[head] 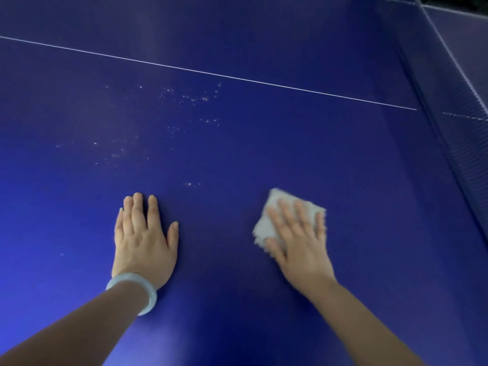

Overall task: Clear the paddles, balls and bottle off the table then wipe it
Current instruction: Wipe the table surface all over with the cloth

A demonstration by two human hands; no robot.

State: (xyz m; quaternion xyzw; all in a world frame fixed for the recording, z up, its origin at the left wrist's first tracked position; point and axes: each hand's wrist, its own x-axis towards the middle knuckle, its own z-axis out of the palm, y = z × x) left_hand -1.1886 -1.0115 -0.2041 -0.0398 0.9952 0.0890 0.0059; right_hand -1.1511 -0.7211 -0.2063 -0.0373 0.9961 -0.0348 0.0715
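Observation:
A blue table tennis table (237, 143) fills the view. My right hand (298, 233) lies flat, fingers straight and spread, pressing a white folded cloth (266, 225) onto the surface at lower right of centre. My left hand (144, 239) rests palm down on the table to the left, fingers straight, holding nothing; a pale bangle sits on that wrist. Small white specks (190, 99) dot the surface ahead of my left hand. No paddles, balls or bottle are in view.
A thin white centre line (211, 73) crosses the table from left to right. The dark net (454, 107) with its white top band runs along the right side, and the far half of the table lies beyond it.

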